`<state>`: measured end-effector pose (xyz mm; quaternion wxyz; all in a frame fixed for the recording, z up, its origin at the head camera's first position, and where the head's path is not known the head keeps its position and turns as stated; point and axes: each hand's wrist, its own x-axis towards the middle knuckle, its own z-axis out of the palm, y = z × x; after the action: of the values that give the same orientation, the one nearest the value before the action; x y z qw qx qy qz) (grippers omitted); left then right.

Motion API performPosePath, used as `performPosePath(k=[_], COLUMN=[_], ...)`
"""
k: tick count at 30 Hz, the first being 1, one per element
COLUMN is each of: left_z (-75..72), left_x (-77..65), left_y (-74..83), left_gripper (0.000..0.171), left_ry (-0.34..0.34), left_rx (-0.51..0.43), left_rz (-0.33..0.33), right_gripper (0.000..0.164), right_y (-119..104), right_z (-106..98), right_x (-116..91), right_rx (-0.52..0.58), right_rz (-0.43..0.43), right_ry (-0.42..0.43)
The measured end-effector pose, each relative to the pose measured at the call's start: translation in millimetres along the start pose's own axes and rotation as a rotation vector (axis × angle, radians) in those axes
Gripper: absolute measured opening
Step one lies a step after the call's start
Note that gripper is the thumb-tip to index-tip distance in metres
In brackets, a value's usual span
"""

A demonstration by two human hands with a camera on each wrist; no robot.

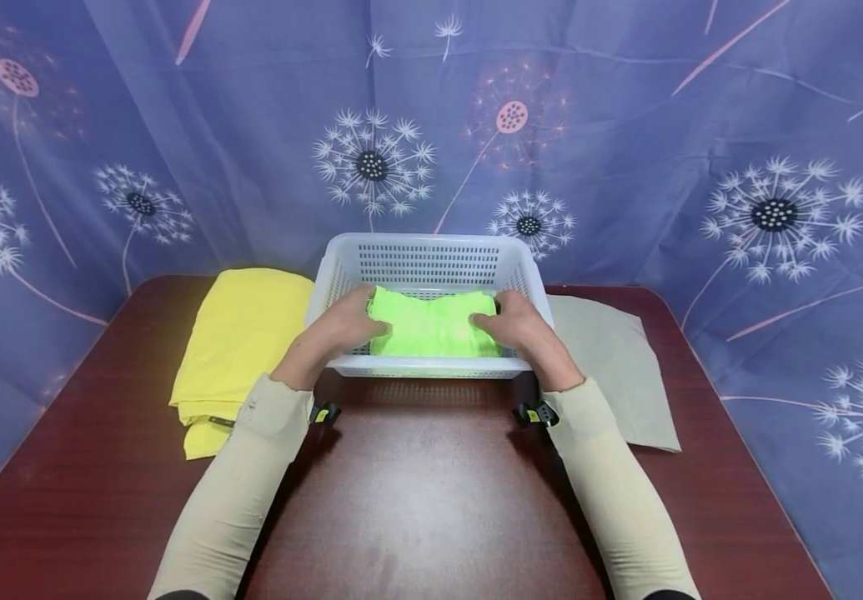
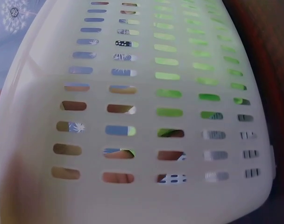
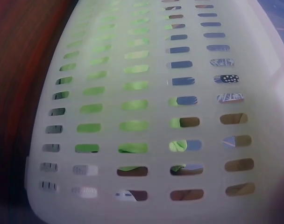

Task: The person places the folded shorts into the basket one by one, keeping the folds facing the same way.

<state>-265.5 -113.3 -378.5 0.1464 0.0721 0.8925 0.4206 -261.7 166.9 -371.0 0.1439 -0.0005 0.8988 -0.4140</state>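
A folded bright green cloth (image 1: 434,327) lies inside a white perforated plastic basket (image 1: 431,364) at the back of the table. My left hand (image 1: 351,322) grips its left end, thumb on top and fingers hidden behind the edge. At the right end my right hand (image 1: 515,322) holds the cloth the same way. Both forearms pass over the basket's front rim. In the left wrist view the slotted basket wall (image 2: 132,200) fills the picture, with green cloth (image 2: 170,112) showing through slots. The right wrist view likewise has the wall (image 3: 100,210) before the green cloth (image 3: 88,127).
To the left of the basket lies a folded yellow garment (image 1: 251,342) with a dark zipper-like strip. A grey folded cloth (image 1: 604,358) lies to the right, partly behind the right arm. The dark red table (image 1: 423,492) meets a blue dandelion-print curtain (image 1: 251,125).
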Motion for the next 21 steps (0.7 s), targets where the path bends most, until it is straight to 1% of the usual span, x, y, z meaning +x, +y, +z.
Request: performPosePath(k=[2, 5, 7, 12, 16, 21], left_z=[-0.4, -0.8, -0.5, 0.2, -1.8, -4.0], left_x=[-0.7, -1.6, -1.5, -0.7, -2.4, -4.1], left_y=[0.8, 1.7, 1.6, -0.2, -0.1, 0.0], left_gripper=[0.082, 0.083, 0.084, 0.084, 0.084, 0.081], left_ry=[-0.005, -0.010, -0.013, -0.029, -0.036, -0.043], left_rx=[0.010, 0.004, 0.001, -0.003, -0.003, -0.002], left_rz=[-0.003, -0.005, -0.003, -0.001, -0.003, 0.014], right_gripper=[0.057, 0.050, 0.049, 0.054, 0.045, 0.037], right_y=[0.1, 0.0, -0.1, 0.4, -0.6, -2.4], right_z=[-0.5, -0.6, -0.5, 0.2, 0.3, 0.0], right_x=[0.4, 0.7, 0.5, -0.7, -1.3, -2.3], right_rx=[-0.042, -0.075, -0.077, -0.064, -0.068, -0.056], right_rz=[0.001, 0.000, 0.002, 0.001, 0.005, 0.016], right_ry=[-0.001, 0.001, -0.002, -0.007, -0.007, 0.005])
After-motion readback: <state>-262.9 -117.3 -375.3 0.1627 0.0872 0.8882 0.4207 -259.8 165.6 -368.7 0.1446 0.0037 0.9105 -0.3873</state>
